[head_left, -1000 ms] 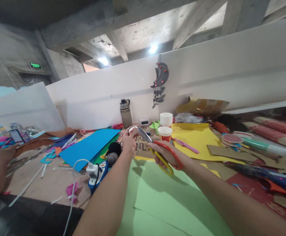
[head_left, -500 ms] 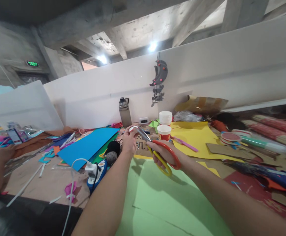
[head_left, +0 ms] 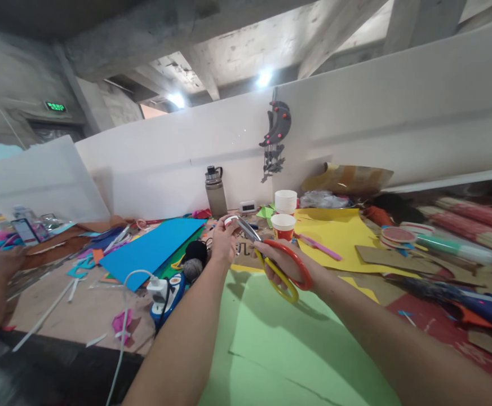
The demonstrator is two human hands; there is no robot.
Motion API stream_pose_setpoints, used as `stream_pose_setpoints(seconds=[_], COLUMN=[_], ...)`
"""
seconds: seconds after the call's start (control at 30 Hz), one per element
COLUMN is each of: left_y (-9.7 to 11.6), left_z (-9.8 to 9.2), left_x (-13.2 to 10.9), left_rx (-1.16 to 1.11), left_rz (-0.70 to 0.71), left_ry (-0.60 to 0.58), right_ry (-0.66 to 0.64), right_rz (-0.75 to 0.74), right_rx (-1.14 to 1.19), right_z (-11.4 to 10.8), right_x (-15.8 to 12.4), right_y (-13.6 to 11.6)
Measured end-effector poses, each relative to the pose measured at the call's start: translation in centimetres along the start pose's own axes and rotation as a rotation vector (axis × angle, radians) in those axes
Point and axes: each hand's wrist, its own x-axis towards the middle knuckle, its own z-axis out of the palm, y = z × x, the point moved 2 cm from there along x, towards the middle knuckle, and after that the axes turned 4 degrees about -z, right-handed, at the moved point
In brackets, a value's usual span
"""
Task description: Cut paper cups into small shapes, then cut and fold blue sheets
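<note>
My right hand (head_left: 277, 260) grips a pair of scissors (head_left: 290, 282) with one red and one yellow handle. Their metal blades point away and to the left, toward my left hand. Pinched in the fingers of my left hand (head_left: 224, 241) is a small white piece with a red edge (head_left: 230, 220); its exact kind is too small to make out. The blade tips lie right beside this piece, and whether they touch it I cannot tell. Below both hands spreads light green paper (head_left: 288, 349). A red-and-white paper cup (head_left: 283, 226) stands just beyond the scissors.
Blue paper (head_left: 156, 248), a power strip (head_left: 167, 301) with a white plug and cable, and grey yarn (head_left: 193, 270) lie left. Yellow paper (head_left: 330, 237), a pink pen-like stick (head_left: 319, 247) and a blue glue gun (head_left: 482, 304) lie right. Another person's hand (head_left: 0, 262) is far left. A bottle (head_left: 216, 194) stands behind.
Both hands hold nearly the same pose, with the white piece and the scissors still in them. The view has shifted very slightly.
</note>
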Motion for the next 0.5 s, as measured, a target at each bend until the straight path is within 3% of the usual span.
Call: stream_pose_setpoints(seconds=[0.5], left_y=[0.15], left_z=[0.26], left_x=[-0.21], left_rx=[0.003], left_rz=[-0.003], left_ry=[-0.021], right_ry=[0.011], right_rz=[0.002], right_rx=[0.013], right_z=[0.07], right_x=[-0.29], right_y=[-0.42])
